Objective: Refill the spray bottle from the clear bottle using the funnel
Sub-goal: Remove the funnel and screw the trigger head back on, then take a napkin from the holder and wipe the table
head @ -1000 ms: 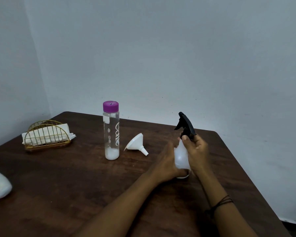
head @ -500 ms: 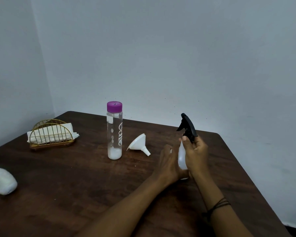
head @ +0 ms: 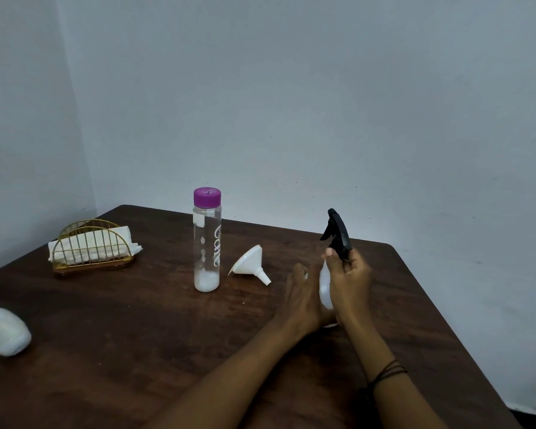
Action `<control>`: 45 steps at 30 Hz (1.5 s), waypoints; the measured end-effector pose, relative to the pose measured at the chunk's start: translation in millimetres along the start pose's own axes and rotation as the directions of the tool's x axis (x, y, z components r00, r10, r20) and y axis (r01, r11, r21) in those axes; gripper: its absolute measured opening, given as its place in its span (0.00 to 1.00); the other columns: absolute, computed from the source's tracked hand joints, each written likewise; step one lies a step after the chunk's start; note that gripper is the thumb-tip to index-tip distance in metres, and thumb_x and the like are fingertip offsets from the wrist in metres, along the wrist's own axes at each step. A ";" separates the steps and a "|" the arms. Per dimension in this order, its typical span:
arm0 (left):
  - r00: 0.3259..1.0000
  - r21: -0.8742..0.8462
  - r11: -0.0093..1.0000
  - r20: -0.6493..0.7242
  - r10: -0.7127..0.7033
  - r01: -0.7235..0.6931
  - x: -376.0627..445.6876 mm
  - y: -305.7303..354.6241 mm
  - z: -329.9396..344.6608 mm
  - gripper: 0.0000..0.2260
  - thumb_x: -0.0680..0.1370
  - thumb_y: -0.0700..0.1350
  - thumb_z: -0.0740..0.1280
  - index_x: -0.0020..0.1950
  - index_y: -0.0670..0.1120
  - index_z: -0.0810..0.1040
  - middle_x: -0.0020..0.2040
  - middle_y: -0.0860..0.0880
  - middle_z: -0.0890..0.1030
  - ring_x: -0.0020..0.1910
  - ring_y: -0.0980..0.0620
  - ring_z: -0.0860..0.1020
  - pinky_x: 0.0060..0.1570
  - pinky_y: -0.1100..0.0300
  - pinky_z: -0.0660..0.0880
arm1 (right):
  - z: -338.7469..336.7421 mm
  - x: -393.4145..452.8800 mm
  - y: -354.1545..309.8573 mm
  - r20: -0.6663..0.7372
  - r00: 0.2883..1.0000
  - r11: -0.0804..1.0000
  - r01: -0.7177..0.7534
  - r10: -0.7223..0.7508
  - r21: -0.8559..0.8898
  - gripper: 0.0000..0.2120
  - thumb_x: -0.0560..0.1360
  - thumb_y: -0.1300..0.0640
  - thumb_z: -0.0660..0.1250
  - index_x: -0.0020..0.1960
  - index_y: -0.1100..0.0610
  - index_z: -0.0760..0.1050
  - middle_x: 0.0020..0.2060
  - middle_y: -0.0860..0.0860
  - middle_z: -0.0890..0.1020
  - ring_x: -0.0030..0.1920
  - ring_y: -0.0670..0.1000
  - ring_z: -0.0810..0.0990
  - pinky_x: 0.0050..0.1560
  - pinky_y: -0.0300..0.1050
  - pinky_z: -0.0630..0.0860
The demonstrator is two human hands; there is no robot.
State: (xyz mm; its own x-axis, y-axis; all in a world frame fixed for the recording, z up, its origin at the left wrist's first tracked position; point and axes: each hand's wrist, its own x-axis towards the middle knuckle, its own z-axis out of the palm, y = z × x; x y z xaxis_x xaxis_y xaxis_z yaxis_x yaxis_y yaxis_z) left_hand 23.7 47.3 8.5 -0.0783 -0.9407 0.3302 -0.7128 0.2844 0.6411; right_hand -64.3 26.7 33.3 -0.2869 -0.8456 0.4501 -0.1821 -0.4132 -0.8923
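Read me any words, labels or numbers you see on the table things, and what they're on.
clear bottle: white vertical lettering down its side, too stylised and blurred to read for certain.
Small white sticker near the clear bottle's top: no text legible.
spray bottle, funnel, napkin holder: no text visible.

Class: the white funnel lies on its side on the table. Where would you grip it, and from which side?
Pinch the funnel by its wide cone rim, coming from above: the rim stands raised, while the narrow spout points down-right against the table.

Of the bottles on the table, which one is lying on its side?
The white bottle at the table's left edge lies on its side. The clear bottle with the purple cap stands upright, and both hands hold the spray bottle upright.
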 end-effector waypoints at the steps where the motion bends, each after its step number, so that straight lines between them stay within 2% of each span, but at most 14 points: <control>1: 1.000 -0.003 1.000 -0.008 -0.001 0.001 -0.4 -0.3 0.7 0.32 0.72 0.55 0.72 0.72 0.51 0.62 0.62 0.46 0.68 0.61 0.47 0.70 0.52 0.56 0.67 | 0.5 -0.5 0.4 -0.012 1.000 1.000 0.008 -0.008 -0.014 0.06 0.78 0.55 0.69 0.50 0.58 0.80 0.42 0.52 0.84 0.44 0.49 0.82 0.43 0.41 0.76; 7: 0.995 -0.043 0.999 -0.100 0.019 -0.024 -5.4 -3.8 9.2 0.24 0.76 0.57 0.66 0.67 0.51 0.65 0.57 0.46 0.70 0.56 0.47 0.71 0.47 0.56 0.68 | 9.7 -4.5 3.5 -0.105 0.994 0.999 0.016 -0.020 -0.038 0.05 0.77 0.54 0.70 0.47 0.55 0.78 0.42 0.54 0.83 0.42 0.51 0.81 0.41 0.43 0.73; 12: 0.998 -0.003 0.998 -0.028 0.059 -0.059 1.3 -14.5 6.4 0.39 0.65 0.67 0.68 0.72 0.55 0.62 0.63 0.50 0.71 0.60 0.50 0.70 0.56 0.52 0.73 | -1.7 -0.5 -5.9 0.054 0.998 0.999 -0.032 0.031 0.018 0.13 0.73 0.51 0.74 0.55 0.54 0.78 0.48 0.50 0.84 0.49 0.48 0.83 0.48 0.43 0.78; 15: 0.984 -0.006 0.984 -0.021 0.178 -0.178 -0.1 -14.4 2.6 0.37 0.66 0.63 0.73 0.71 0.55 0.65 0.62 0.53 0.73 0.61 0.53 0.71 0.56 0.56 0.73 | -5.4 9.0 -17.5 0.182 0.981 0.997 -0.075 0.071 0.014 0.17 0.71 0.53 0.77 0.56 0.47 0.75 0.52 0.48 0.83 0.50 0.44 0.81 0.50 0.39 0.78; 19: 0.955 -0.077 0.972 0.185 0.232 -0.221 -5.1 -13.5 -18.4 0.39 0.69 0.61 0.74 0.74 0.54 0.61 0.67 0.53 0.70 0.62 0.55 0.71 0.59 0.56 0.72 | -15.1 18.5 -31.1 0.290 0.938 0.970 -0.225 0.189 0.097 0.11 0.75 0.61 0.72 0.56 0.55 0.78 0.53 0.54 0.83 0.45 0.50 0.80 0.38 0.38 0.79; 22: 0.933 -0.081 0.965 0.248 0.260 -0.248 -1.3 -18.9 -38.4 0.29 0.74 0.56 0.72 0.72 0.52 0.68 0.65 0.52 0.76 0.59 0.55 0.76 0.57 0.56 0.76 | -31.2 17.8 -41.4 0.271 0.929 0.960 -0.276 0.253 0.052 0.06 0.75 0.60 0.71 0.51 0.54 0.80 0.47 0.53 0.83 0.44 0.50 0.80 0.33 0.38 0.78; 24: 0.965 -0.105 0.967 0.101 0.241 -0.231 4.7 -22.5 -52.2 0.20 0.77 0.48 0.69 0.68 0.49 0.74 0.61 0.50 0.80 0.57 0.53 0.79 0.57 0.55 0.77 | -47.0 21.7 -49.5 0.284 0.911 0.954 -0.290 0.298 -0.071 0.06 0.74 0.58 0.72 0.52 0.55 0.81 0.45 0.52 0.82 0.41 0.50 0.80 0.35 0.40 0.79; 26: 0.978 -0.128 0.972 -0.097 0.185 -0.196 10.2 -30.4 -63.6 0.13 0.77 0.40 0.67 0.62 0.46 0.80 0.55 0.49 0.84 0.53 0.53 0.81 0.54 0.58 0.78 | -67.6 28.1 -58.3 0.408 0.828 0.921 -0.316 0.385 -0.229 0.09 0.73 0.57 0.73 0.53 0.56 0.81 0.47 0.55 0.83 0.35 0.49 0.80 0.35 0.44 0.78; 29: 0.964 -0.168 0.978 -0.254 0.080 -0.126 16.3 -41.6 -74.9 0.10 0.77 0.36 0.64 0.54 0.45 0.83 0.48 0.49 0.85 0.43 0.53 0.82 0.42 0.64 0.75 | -100.8 33.2 -72.6 0.590 0.558 0.810 -0.352 0.583 -0.469 0.14 0.74 0.59 0.73 0.58 0.58 0.78 0.51 0.58 0.84 0.28 0.46 0.80 0.30 0.41 0.76; 32: 0.945 -0.179 0.980 -0.325 0.024 -0.087 19.1 -45.2 -79.3 0.10 0.76 0.35 0.63 0.50 0.44 0.83 0.44 0.48 0.86 0.39 0.57 0.81 0.41 0.64 0.76 | -122.9 22.7 -85.6 0.572 0.390 0.686 -0.292 0.721 -0.666 0.14 0.74 0.60 0.73 0.58 0.58 0.77 0.49 0.60 0.84 0.27 0.48 0.77 0.28 0.41 0.76; 35: 0.927 -0.162 0.985 -0.374 -0.010 -0.055 17.9 -44.4 -80.0 0.09 0.76 0.38 0.63 0.48 0.46 0.84 0.42 0.51 0.86 0.41 0.53 0.83 0.45 0.55 0.80 | -129.7 11.0 -83.2 0.536 0.425 0.655 -0.206 0.729 -0.727 0.16 0.74 0.59 0.73 0.60 0.52 0.76 0.41 0.59 0.83 0.25 0.48 0.75 0.28 0.41 0.74; 38: 0.931 -0.148 0.988 -0.365 -0.026 -0.031 15.0 -45.1 -76.0 0.09 0.76 0.42 0.62 0.47 0.49 0.83 0.40 0.51 0.85 0.33 0.51 0.82 0.38 0.50 0.81 | -128.4 6.7 -71.5 0.517 0.451 0.625 -0.127 0.728 -0.770 0.25 0.71 0.58 0.76 0.66 0.49 0.73 0.35 0.57 0.80 0.24 0.48 0.74 0.28 0.42 0.73; 41: 0.934 -0.106 0.994 -0.357 -0.020 -0.020 12.0 -44.0 -73.2 0.09 0.75 0.45 0.62 0.46 0.51 0.82 0.40 0.52 0.85 0.34 0.51 0.82 0.36 0.49 0.82 | -122.4 0.6 -70.4 0.516 0.464 0.622 -0.100 0.720 -0.777 0.28 0.70 0.58 0.77 0.67 0.52 0.72 0.38 0.57 0.83 0.26 0.48 0.76 0.29 0.43 0.74; 45: 0.933 -0.094 0.995 -0.360 -0.014 -0.022 11.0 -42.8 -69.9 0.10 0.74 0.47 0.61 0.46 0.51 0.83 0.40 0.53 0.85 0.36 0.52 0.82 0.37 0.49 0.82 | -113.6 -3.8 -86.3 0.529 0.460 0.634 -0.102 0.713 -0.766 0.19 0.72 0.57 0.75 0.60 0.51 0.74 0.44 0.56 0.85 0.27 0.47 0.77 0.28 0.41 0.75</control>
State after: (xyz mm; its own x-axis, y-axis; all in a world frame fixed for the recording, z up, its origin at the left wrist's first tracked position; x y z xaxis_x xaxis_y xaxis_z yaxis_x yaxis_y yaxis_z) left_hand 102.1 37.7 33.1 0.1879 -0.8147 0.5486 -0.6420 0.3209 0.6964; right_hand -154.4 104.0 112.6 0.2360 -0.8622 -0.4483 -0.8070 0.0831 -0.5847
